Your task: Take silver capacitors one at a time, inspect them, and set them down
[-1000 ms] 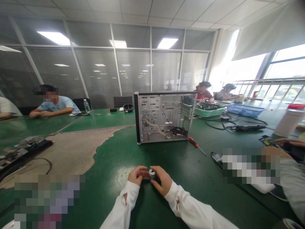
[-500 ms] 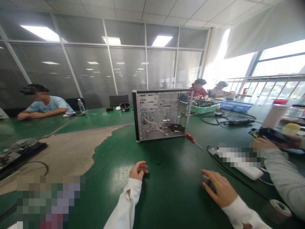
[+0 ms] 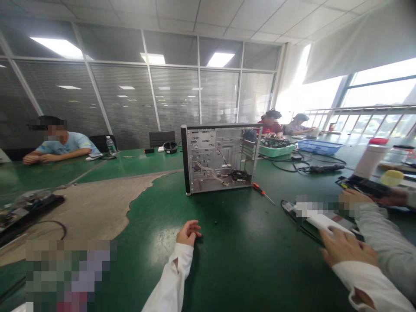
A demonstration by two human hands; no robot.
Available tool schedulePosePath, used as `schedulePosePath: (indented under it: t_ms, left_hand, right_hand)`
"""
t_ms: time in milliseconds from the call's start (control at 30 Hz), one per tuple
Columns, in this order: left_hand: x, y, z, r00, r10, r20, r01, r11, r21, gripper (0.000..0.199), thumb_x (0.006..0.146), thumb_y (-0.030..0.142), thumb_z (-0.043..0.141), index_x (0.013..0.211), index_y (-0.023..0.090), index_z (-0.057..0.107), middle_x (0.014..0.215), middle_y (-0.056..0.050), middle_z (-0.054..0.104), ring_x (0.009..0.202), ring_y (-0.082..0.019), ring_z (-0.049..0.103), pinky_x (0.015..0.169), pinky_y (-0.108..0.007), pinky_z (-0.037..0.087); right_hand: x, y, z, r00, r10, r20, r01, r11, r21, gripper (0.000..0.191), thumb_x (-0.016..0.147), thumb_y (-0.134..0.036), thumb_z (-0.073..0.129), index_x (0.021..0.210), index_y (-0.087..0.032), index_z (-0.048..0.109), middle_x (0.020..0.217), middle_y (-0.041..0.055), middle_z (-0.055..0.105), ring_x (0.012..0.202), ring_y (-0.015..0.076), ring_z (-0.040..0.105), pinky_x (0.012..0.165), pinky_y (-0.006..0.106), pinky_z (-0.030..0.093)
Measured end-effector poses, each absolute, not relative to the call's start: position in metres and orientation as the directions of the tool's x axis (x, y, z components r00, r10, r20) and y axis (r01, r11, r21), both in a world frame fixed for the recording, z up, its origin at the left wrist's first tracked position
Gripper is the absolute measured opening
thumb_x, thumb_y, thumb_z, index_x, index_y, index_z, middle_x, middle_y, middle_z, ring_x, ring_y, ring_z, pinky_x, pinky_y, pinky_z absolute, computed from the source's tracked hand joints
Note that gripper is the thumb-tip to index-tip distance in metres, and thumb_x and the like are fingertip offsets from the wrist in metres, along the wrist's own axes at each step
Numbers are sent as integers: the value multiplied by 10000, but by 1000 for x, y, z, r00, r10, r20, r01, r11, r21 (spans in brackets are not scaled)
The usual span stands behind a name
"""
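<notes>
My left hand (image 3: 188,232) rests on the green table with its fingers loosely curled and apart, nothing in them. A tiny dark piece (image 3: 216,222) lies just right of its fingertips. Palm down at the lower right, my right hand (image 3: 349,248) is beside a white power strip (image 3: 329,223); its bent fingers hide whatever is beneath them. Ahead stands an open computer case (image 3: 222,158), its side off, with loose cables and a dark fan (image 3: 240,175) inside. An orange-handled screwdriver (image 3: 259,189) lies at the case's right lower corner.
A co-worker's sleeved arm (image 3: 386,242) reaches in at right, holding a black device (image 3: 365,186). Behind are a green basket (image 3: 276,150), a blue basket (image 3: 320,147), black cables and a bottle (image 3: 372,160). Hardware (image 3: 30,208) lies at left, near bare patchy tabletop (image 3: 94,203).
My right hand has moved right, toward the power strip and the co-worker's arm. The grey round object seen at its fingers is now out of sight. My left hand stays put.
</notes>
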State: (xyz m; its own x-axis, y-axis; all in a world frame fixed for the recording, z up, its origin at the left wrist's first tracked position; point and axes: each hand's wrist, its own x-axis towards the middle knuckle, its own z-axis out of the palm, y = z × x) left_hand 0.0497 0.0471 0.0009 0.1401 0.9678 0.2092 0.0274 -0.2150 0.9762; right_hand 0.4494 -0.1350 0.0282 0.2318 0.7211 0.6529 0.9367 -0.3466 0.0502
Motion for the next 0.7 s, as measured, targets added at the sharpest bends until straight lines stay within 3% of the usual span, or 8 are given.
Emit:
schedulePosePath:
  t_ms: [100, 167, 233, 367, 467, 533, 633, 700]
  left_hand:
    - [50, 47, 2, 133, 969, 207, 33, -213, 976, 367, 499, 80, 365, 832, 129, 511, 647, -5, 596, 481, -118, 579, 500, -246, 455]
    - [50, 46, 4, 132, 969, 210, 35, -216, 976, 364, 498, 82, 363, 826, 125, 516, 645, -7, 598, 479, -117, 576, 499, -245, 450]
    - [50, 43, 6, 129, 969, 210, 30, -215, 976, 358, 497, 86, 365, 816, 126, 522, 641, -5, 600, 475, -114, 571, 496, -243, 444]
    - [53, 35, 19, 87, 984, 152, -23, -151, 988, 324, 475, 71, 396, 759, 135, 537, 594, 12, 606, 465, -109, 558, 493, -231, 428]
    - [58, 22, 55, 84, 996, -5, -194, 21, 981, 292, 463, 47, 426, 714, 134, 547, 593, -2, 617, 521, -111, 561, 442, -185, 378]
    - [58, 2, 97, 180, 983, -43, -357, 106, 928, 273, 465, 45, 470, 706, 138, 555, 614, -5, 624, 540, -101, 556, 449, -170, 368]
    - [49, -49, 169, 410, 895, 174, -583, 111, 805, 272, 452, 93, 560, 710, 177, 569, 706, -2, 631, 662, -120, 563, 579, -210, 420]
    - [36, -90, 203, 459, 813, 358, -656, 38, 754, 338, 479, 233, 623, 809, 237, 552, 792, -3, 620, 800, -178, 544, 692, -295, 427]
  right_hand:
    - [383, -119, 53, 13, 798, 602, 985, -114, 129, 360, 665, -250, 437, 1016, -212, 507, 1094, 131, 469, 927, 297, 470, 722, 449, 374]
    - [333, -101, 58, -160, 846, 508, 986, 155, 53, 405, 682, -207, 421, 1086, -211, 455, 1126, 98, 450, 1005, 242, 431, 803, 377, 379]
    - [290, -79, 53, -270, 864, 425, 947, 317, -42, 504, 662, -144, 419, 1159, -209, 376, 1165, 88, 414, 1041, 213, 400, 836, 340, 372]
    - [244, -25, 30, -334, 877, 346, 917, 387, -95, 613, 626, -71, 433, 1205, -227, 309, 1230, 101, 340, 1063, 228, 373, 819, 351, 371]
    - [234, 10, 12, -368, 846, 386, 901, 426, -75, 484, 675, -79, 423, 1135, -230, 412, 1154, 102, 431, 994, 220, 427, 784, 352, 384]
    - [232, 24, 3, -394, 809, 437, 882, 467, -68, 344, 726, -100, 390, 1025, -220, 510, 1038, 81, 518, 932, 193, 457, 764, 325, 397]
    - [234, 25, -4, -422, 772, 475, 857, 511, -68, 274, 774, -117, 335, 864, -207, 579, 875, 53, 573, 820, 153, 487, 715, 268, 417]
    - [238, 14, -4, -438, 752, 493, 842, 536, -70, 283, 788, -129, 311, 809, -202, 583, 820, 48, 575, 765, 144, 494, 682, 255, 425]
